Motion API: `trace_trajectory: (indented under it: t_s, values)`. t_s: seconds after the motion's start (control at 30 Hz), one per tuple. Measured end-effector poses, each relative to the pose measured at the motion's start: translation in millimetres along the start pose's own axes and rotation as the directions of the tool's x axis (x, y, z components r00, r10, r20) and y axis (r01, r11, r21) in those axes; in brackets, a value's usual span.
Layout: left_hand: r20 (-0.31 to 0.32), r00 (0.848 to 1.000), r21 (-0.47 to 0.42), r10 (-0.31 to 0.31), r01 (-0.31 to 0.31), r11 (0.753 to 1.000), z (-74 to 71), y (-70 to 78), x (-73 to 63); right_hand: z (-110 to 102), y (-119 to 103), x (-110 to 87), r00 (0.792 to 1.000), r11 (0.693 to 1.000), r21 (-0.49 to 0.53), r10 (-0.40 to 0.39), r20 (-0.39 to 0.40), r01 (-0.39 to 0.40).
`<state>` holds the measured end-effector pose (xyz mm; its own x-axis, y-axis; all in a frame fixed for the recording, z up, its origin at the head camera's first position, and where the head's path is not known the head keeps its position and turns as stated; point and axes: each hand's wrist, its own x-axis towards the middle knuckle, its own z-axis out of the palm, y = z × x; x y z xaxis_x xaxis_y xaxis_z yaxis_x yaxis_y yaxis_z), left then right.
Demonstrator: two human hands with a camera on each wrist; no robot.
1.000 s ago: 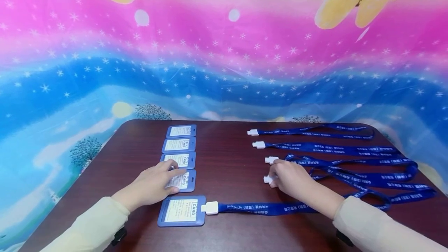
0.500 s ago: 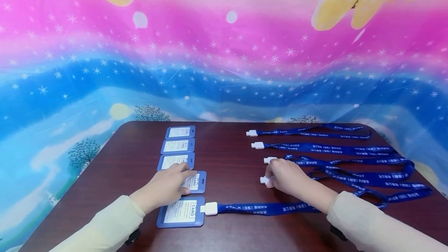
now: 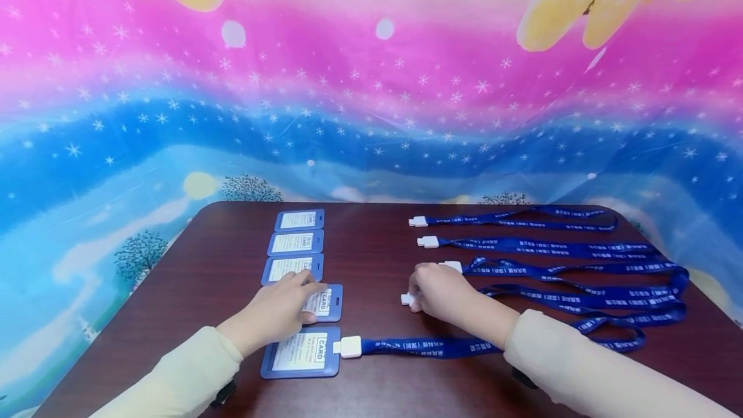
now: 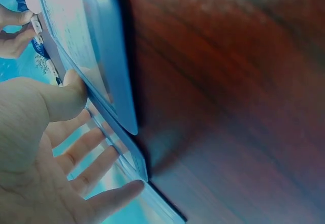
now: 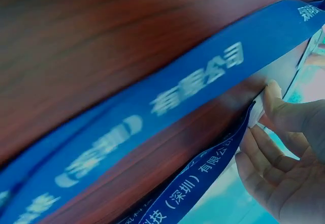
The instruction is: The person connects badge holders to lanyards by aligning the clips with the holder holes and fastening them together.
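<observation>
My left hand (image 3: 278,305) holds a blue badge holder (image 3: 332,302) between thumb and fingers, flat on the table; the hand covers its left part. Just nearer lies another badge holder (image 3: 298,355), joined to the white clip (image 3: 351,346) of a dark blue lanyard (image 3: 429,346). To the right, my right hand (image 3: 447,292) pinches the white clip (image 3: 406,299) of a second lanyard. The clip's tip points left, apart from the held holder. In the right wrist view, thumb and fingers meet on this clip (image 5: 258,107), with the printed strap (image 5: 188,191) trailing from it.
Several more badge holders (image 3: 295,242) lie in a column beyond my left hand. Other lanyards (image 3: 540,246) stretch across the right side, their clips facing left. A patterned cloth (image 3: 371,115) hangs behind the brown table (image 3: 371,237).
My left hand slid its badge holder a little to the right, then stopped. My right hand then moved left with the clip, drawing the strap along.
</observation>
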<state>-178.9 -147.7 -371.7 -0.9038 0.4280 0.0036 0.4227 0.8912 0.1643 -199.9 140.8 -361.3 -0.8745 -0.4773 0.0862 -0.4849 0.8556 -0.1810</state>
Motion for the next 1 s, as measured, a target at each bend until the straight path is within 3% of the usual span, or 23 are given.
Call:
trace_trajectory:
  t_s: [0.23,0.7,1.0]
  values:
    - [0.007,1.000,-0.063,-0.025,0.025,0.998,0.6,-0.5,-3.1,3.6,-17.5,11.7,0.998,0.998,-0.014,-0.059,-0.001,0.059]
    - [-0.011,1.000,-0.045,-0.021,0.020,0.999,1.0,0.8,-3.9,8.4,-45.8,31.5,0.994,0.993,-0.048,-0.110,0.026,0.111]
    - [-0.012,1.000,-0.041,-0.010,0.010,0.999,2.5,-0.3,-4.0,15.7,-66.6,45.1,0.981,0.962,-0.194,-0.181,0.070,0.191]
